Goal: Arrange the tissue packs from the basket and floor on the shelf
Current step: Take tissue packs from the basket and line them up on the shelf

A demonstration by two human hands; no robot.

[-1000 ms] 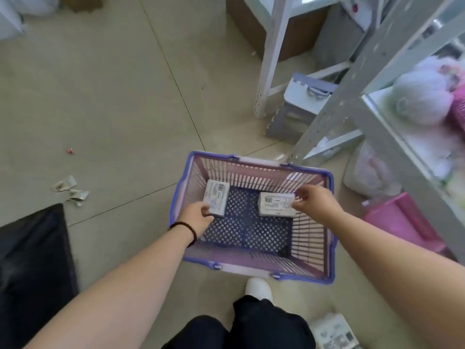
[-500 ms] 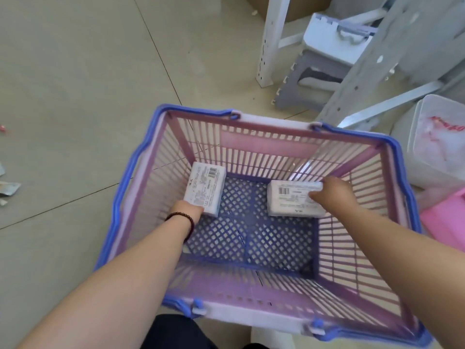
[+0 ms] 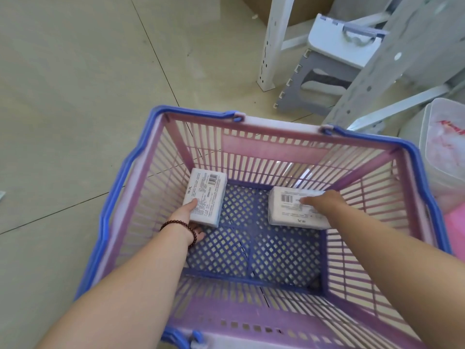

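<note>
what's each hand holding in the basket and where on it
Left hand grips the left white rectangular tissue pack by its near end. Right hand lies on the right white pack; grasp unclear.

Tiled floor [image 3: 75, 96] carries basket [image 3: 271, 144], folding stool [image 3: 324, 69], clear tub [image 3: 445, 152].

left tissue pack [image 3: 205, 199]: white, barcode up, basket [image 3: 264, 144] floor | right tissue pack [image 3: 293, 210]: white, flat, same floor

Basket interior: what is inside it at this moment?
Two white tissue packs lie on the basket floor: one far left, gripped by the left hand, one far right, under the right hand. Forearms hide part of the floor.
</note>
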